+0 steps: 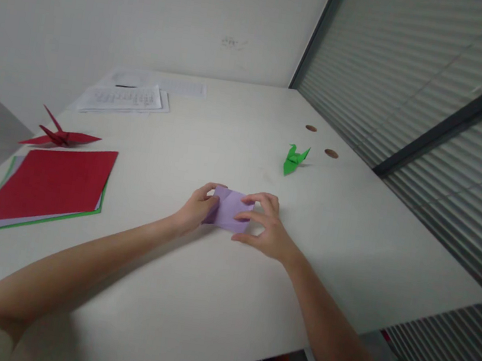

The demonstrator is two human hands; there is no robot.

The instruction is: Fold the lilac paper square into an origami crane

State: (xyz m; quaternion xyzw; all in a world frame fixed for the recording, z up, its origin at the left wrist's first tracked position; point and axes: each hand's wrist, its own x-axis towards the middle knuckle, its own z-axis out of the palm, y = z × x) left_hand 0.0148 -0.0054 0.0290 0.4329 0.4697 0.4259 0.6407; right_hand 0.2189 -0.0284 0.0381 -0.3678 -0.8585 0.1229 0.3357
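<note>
A small folded sheet of purple origami paper is between my two hands, just above or on the white table. My left hand pinches its left edge, thumb in front and fingers behind. On the other side, my right hand has its fingers spread, with the fingertips touching the front and right edge of the paper. Creases and a folded flap show near the paper's left side. Its back is hidden.
A green paper crane stands right of centre. At left lie a red paper crane and a stack of coloured paper, red on top. Written sheets lie far back. The table ends near me; blinds line the right.
</note>
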